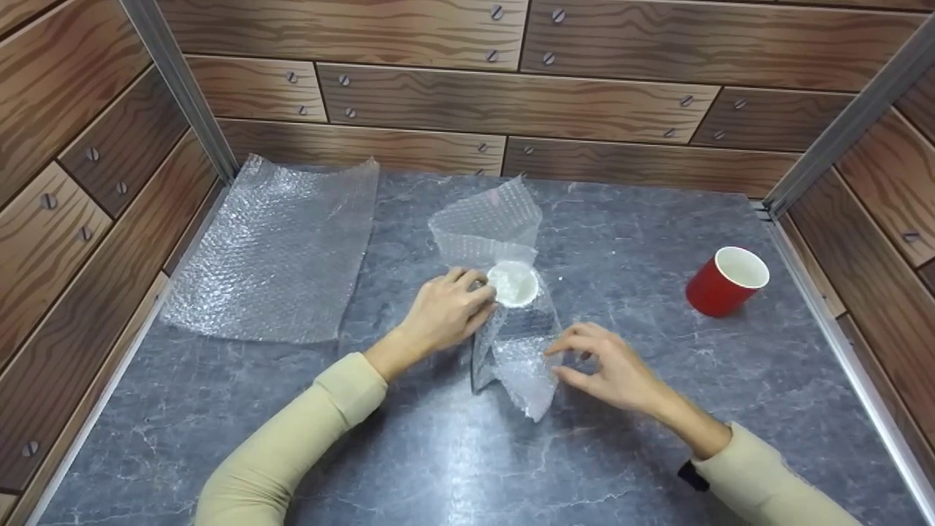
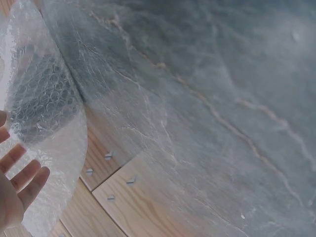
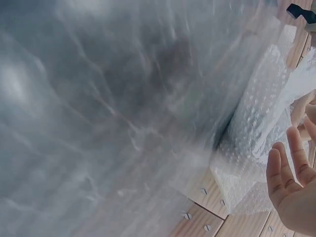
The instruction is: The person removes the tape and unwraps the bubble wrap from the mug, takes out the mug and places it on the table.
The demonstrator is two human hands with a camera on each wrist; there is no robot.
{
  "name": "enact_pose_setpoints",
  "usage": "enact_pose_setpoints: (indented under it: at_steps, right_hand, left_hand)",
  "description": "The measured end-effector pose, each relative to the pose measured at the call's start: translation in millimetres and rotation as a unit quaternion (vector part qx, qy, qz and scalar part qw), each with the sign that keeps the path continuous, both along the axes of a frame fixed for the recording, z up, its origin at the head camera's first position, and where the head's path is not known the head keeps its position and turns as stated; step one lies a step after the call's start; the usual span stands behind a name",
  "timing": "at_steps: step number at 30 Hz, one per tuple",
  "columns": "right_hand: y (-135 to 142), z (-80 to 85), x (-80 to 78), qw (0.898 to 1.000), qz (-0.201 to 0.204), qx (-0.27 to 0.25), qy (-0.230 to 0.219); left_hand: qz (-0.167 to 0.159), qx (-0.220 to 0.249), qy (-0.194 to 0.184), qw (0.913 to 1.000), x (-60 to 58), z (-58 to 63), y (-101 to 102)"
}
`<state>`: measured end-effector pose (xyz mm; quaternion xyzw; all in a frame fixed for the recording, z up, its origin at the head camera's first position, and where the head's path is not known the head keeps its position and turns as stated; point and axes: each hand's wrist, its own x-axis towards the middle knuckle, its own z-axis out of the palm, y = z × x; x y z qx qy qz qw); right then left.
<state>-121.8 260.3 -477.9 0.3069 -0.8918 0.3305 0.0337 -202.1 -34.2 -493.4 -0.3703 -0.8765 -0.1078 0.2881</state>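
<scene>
A sheet of bubble wrap (image 1: 526,372) lies around a round, white-rimmed thing (image 1: 513,283), like a cup, in the middle of the table. One flap spreads out behind it and another lies toward me. At its left side my left hand (image 1: 449,310) holds the wrap, fingertips right at the white rim; the thumb side is partly hidden. My right hand (image 1: 606,365) is at the right edge of the near flap, thumb and fingers apart and loosely bent. The right wrist view shows these fingers (image 3: 289,170) beside the rolled bubble wrap (image 3: 256,108).
A larger flat sheet of bubble wrap (image 1: 277,248) lies at the back left. To the right stands a red mug (image 1: 719,288) with a white inside. Wood-patterned walls (image 1: 438,95) and metal posts (image 1: 186,88) border the grey marbled table (image 1: 635,226).
</scene>
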Motion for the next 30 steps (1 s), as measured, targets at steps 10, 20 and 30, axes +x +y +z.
enact_pose_setpoints:
  at_steps: [10,20,30]
  right_hand:
    - [-5.5,9.2,-21.6,0.997,-0.026,-0.031,0.06]
    - [-10.9,12.9,-43.1,0.997,-0.043,-0.025,0.061]
    - [-15.6,8.5,-57.9,0.994,-0.058,0.007,0.096]
  left_hand:
    - [-0.002,-0.001,-0.001,1.0,-0.3,1.3,0.2]
    - [-0.001,-0.004,0.0,1.0,-1.1,0.4,0.5]
    - [0.001,-0.006,-0.007,1.0,-0.3,1.4,0.0]
